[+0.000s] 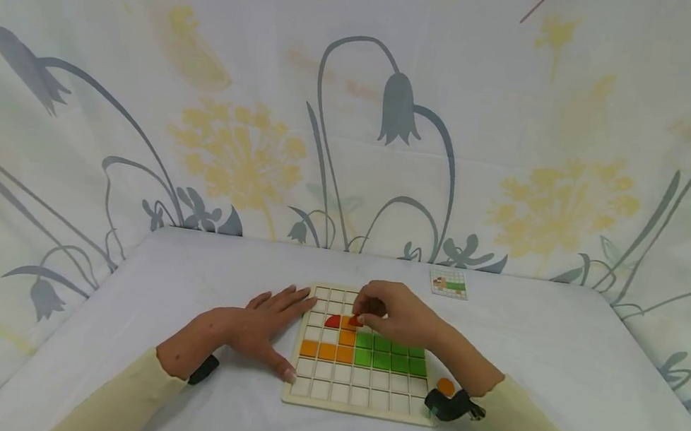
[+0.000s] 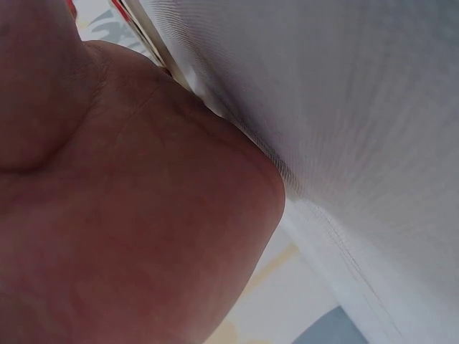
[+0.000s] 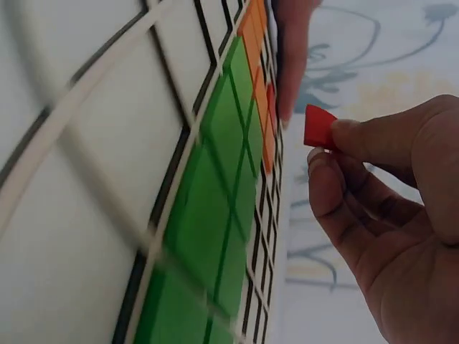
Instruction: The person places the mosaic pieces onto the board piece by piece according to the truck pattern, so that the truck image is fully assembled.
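Observation:
A pale wooden grid board (image 1: 355, 410) lies on the white table in the head view. Green square tiles (image 1: 390, 353) fill two rows on its right, and orange square tiles (image 1: 326, 350) sit beside them on the left. One red quarter-round tile (image 1: 332, 322) lies in a cell of the upper left. My right hand (image 1: 397, 314) pinches another red quarter-round tile (image 3: 318, 127) between thumb and fingertips, above the upper part of the board. Spread and flat, my left hand (image 1: 262, 330) rests at the board's left edge, its thumb and fingertips at the rim.
Behind the board lies a small pattern card (image 1: 449, 284) with a coloured grid. An orange round piece (image 1: 445, 386) is on the table off the board's right edge, near my right wrist. A flower-printed cloth (image 1: 350, 173) hangs behind the table.

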`<state>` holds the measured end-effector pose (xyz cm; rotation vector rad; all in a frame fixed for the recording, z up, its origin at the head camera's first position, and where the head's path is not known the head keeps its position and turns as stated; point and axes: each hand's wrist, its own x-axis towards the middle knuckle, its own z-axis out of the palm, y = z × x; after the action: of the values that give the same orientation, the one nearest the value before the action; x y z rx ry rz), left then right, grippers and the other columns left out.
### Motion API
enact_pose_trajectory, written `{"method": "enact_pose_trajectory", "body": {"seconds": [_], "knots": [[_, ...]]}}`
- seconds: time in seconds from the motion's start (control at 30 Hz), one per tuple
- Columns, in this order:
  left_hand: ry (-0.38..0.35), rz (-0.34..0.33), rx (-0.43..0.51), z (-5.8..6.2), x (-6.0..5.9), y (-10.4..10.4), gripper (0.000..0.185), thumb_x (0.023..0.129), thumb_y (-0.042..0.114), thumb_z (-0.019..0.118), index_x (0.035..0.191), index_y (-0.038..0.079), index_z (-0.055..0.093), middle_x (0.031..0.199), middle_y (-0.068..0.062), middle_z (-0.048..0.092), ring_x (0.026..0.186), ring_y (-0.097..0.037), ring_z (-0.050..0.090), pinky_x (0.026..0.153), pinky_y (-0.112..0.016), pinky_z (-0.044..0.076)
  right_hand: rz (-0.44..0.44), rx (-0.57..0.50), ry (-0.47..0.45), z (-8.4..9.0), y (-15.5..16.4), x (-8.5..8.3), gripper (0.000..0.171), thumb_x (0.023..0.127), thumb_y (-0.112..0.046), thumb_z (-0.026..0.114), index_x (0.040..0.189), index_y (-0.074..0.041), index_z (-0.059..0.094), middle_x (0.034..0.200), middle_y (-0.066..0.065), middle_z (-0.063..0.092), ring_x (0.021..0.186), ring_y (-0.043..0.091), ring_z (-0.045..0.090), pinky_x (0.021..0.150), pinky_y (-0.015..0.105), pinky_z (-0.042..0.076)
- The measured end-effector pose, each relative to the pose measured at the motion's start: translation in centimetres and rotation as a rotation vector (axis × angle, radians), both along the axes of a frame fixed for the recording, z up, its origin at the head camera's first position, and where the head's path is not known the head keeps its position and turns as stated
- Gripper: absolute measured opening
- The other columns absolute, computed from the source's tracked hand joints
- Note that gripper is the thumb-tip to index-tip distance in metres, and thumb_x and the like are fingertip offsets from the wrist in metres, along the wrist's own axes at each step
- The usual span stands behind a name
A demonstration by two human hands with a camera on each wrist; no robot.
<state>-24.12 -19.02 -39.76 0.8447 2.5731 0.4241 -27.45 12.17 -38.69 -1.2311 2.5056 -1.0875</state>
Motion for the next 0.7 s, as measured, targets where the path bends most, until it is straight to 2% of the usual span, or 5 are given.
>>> {"method": "enact_pose_trajectory", "body": {"seconds": [0.1,0.2,0.33,0.47,0.7], "knots": [[-0.001,-0.010,0.007,0.0,0.0,0.1,0.125,0.083,0.066,0.083,0.173,0.016,0.010,0.179,-0.006,0.000,0.165,-0.032,-0.003,0.129,-0.061,0.005,0.021,0.002,0.015,-0.1,-1.9,-0.1,0.006,0.101,-0.003,0.071,0.104,-0.008,0.073,0.097,-0.002,0.070,0.083,0.009,0.063,0.079,0.027,0.058],[-0.002,-0.014,0.009,0.0,0.0,0.2,0.125,0.084,0.066,0.082,0.173,0.016,0.011,0.179,-0.006,0.001,0.165,-0.033,-0.003,0.129,-0.061,0.004,0.029,0.000,0.027,-0.2,-3.5,-0.1,0.008,0.100,-0.003,0.072,0.103,-0.009,0.075,0.094,-0.004,0.071,0.079,0.011,0.060,0.075,0.026,0.055],[0.003,-0.017,-0.002,0.0,-0.1,0.1,0.125,0.084,0.067,0.082,0.173,0.016,0.011,0.179,-0.006,0.002,0.165,-0.033,-0.003,0.129,-0.061,0.004,-0.024,0.012,0.023,-0.6,-5.3,-0.1,0.011,0.098,-0.003,0.074,0.099,-0.013,0.078,0.089,-0.007,0.071,0.073,0.014,0.059,0.069,0.026,0.052],[0.004,-0.023,-0.001,-0.1,-0.2,0.0,0.125,0.084,0.068,0.081,0.173,0.017,0.010,0.179,-0.006,0.001,0.165,-0.033,-0.003,0.129,-0.062,0.004,-0.091,0.029,-0.028,-1.1,-6.6,0.0,0.012,0.097,-0.003,0.075,0.095,-0.014,0.079,0.087,-0.009,0.071,0.072,0.013,0.059,0.067,0.026,0.051],[0.004,-0.023,-0.002,-0.1,-0.2,0.0,0.124,0.084,0.068,0.081,0.173,0.017,0.009,0.179,-0.007,0.001,0.165,-0.033,-0.004,0.129,-0.062,0.004,-0.116,0.056,-0.069,-1.4,-7.4,0.4,0.014,0.098,-0.003,0.074,0.093,-0.015,0.079,0.084,-0.010,0.071,0.073,0.013,0.060,0.067,0.026,0.050]]}}
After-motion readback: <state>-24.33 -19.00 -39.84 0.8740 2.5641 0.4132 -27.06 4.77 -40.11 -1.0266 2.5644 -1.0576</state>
